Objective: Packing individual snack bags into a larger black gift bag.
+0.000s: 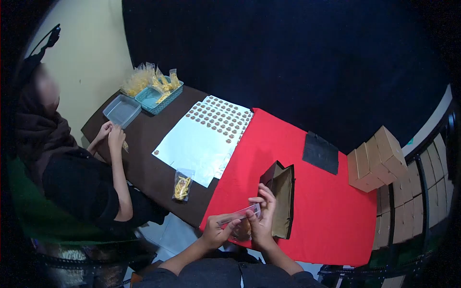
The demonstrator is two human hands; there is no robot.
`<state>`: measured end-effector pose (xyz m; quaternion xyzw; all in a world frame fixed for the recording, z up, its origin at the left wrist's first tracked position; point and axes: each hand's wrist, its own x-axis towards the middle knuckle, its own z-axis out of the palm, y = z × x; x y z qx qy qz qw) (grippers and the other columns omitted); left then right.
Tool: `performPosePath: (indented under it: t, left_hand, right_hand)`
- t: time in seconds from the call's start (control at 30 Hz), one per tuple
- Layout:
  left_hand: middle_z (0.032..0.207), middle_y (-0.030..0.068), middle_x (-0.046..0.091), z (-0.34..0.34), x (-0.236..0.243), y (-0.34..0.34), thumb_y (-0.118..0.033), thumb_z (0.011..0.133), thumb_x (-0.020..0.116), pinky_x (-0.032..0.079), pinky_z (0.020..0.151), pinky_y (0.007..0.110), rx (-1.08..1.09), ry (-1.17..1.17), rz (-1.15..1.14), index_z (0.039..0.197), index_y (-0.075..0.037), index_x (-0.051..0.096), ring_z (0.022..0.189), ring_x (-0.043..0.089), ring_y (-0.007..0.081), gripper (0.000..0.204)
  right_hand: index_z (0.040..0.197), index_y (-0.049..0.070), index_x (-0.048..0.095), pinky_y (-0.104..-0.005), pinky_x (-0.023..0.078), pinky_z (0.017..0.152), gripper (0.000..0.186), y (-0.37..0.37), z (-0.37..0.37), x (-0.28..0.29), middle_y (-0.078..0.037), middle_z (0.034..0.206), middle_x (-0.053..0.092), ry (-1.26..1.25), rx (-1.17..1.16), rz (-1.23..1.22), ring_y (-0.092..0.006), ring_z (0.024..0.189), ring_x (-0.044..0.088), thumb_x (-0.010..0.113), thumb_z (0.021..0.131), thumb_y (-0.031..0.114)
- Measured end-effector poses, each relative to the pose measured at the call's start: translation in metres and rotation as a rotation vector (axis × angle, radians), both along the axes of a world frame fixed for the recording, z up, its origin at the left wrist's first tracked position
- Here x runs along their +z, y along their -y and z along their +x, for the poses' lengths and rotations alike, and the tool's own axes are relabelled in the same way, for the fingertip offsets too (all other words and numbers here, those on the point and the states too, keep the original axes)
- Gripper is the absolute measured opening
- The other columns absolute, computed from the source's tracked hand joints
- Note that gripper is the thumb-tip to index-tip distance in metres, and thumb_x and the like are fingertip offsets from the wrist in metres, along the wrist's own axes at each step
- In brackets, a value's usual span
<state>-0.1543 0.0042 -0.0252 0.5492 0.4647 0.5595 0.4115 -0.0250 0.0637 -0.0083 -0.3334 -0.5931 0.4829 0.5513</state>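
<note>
Head view: left hand (218, 232) and right hand (261, 213) fingers pinching clear packet (240, 214), long axis left-right, open brown box (281, 199) just beside right hand.

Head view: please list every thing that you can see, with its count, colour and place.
red cloth: 1, red, right part of table
open box: 1, brown, on red cloth
flat black piece: 1, black, far edge of cloth
closed boxes: several, brown, stacked at right
sticker sheets: a few, white, on dark table
snack bag: 1, clear, yellow contents, near sheets
teal basket: 1, far left corner
grey tray: 1, beside basket
co-worker: 1, dark clothes, left
clear strip: 1, held in both hands
left hand: 1
right hand: 1
</note>
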Motion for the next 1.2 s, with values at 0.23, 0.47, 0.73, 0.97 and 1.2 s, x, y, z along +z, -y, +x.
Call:
performPosePath:
  t: [0.23, 0.47, 0.73, 0.97, 1.2]
  left_hand:
    - [0.091, 0.0158, 0.067, -0.022, -0.008, -0.013, -0.017, 0.093, 0.049, 0.049, 0.077, 0.028, -0.135, -0.092, -0.082, 0.112, 0.000, 0.058, 0.089, 0.064, 0.0158, 0.027]
    - [0.111, 0.0174, 0.061, -0.034, -0.021, -0.017, -0.044, 0.097, 0.029, 0.042, 0.091, 0.033, -0.502, 0.196, -0.264, 0.114, 0.007, 0.055, 0.106, 0.056, 0.0229, 0.060]
    - [0.115, 0.0169, 0.059, -0.005, 0.028, -0.046, -0.038, 0.093, 0.045, 0.036, 0.100, 0.037, -0.234, -0.031, 0.097, 0.117, 0.002, 0.054, 0.116, 0.051, 0.0257, 0.048]
    - [0.143, 0.0174, 0.026, 0.031, 0.028, -0.051, -0.043, 0.075, 0.071, 0.024, 0.107, 0.041, -0.222, -0.004, 0.269, 0.137, -0.002, 0.026, 0.132, 0.029, 0.0282, 0.087]
    - [0.132, 0.0145, 0.047, 0.076, 0.030, -0.064, -0.029, 0.065, 0.080, 0.034, 0.102, 0.040, -0.261, -0.196, 0.239, 0.124, -0.006, 0.052, 0.123, 0.044, 0.0290, 0.069]
  right_hand:
    - [0.104, -0.005, 0.060, -0.0293, 0.044, 0.084, 0.037, 0.016, 0.009, -0.025, -0.013, 0.102, 0.062, -0.024, 0.259, -0.262, -0.0178, 0.096, 0.058, 0.044, 0.096, 0.028]
    - [0.103, -0.007, 0.060, -0.0318, 0.043, 0.089, 0.044, 0.025, 0.019, -0.016, -0.015, 0.107, 0.061, -0.133, 0.119, -0.186, -0.0191, 0.101, 0.057, 0.040, 0.097, 0.031]
    - [0.105, -0.007, 0.061, -0.0322, 0.042, 0.089, 0.039, -0.002, 0.040, 0.009, -0.016, 0.115, 0.059, 0.024, -0.541, 0.073, -0.0206, 0.102, 0.055, 0.039, 0.098, 0.024]
    - [0.100, 0.000, 0.065, -0.0414, 0.039, 0.091, 0.055, -0.012, 0.031, 0.041, -0.018, 0.116, 0.058, 0.270, -0.268, 0.545, -0.0340, 0.103, 0.052, 0.033, 0.095, 0.044]
    - [0.117, 0.002, 0.049, -0.0259, 0.041, 0.084, 0.036, -0.035, 0.080, 0.040, -0.008, 0.122, 0.044, -0.298, -0.153, -0.122, -0.0124, 0.102, 0.047, 0.062, 0.085, 0.012]
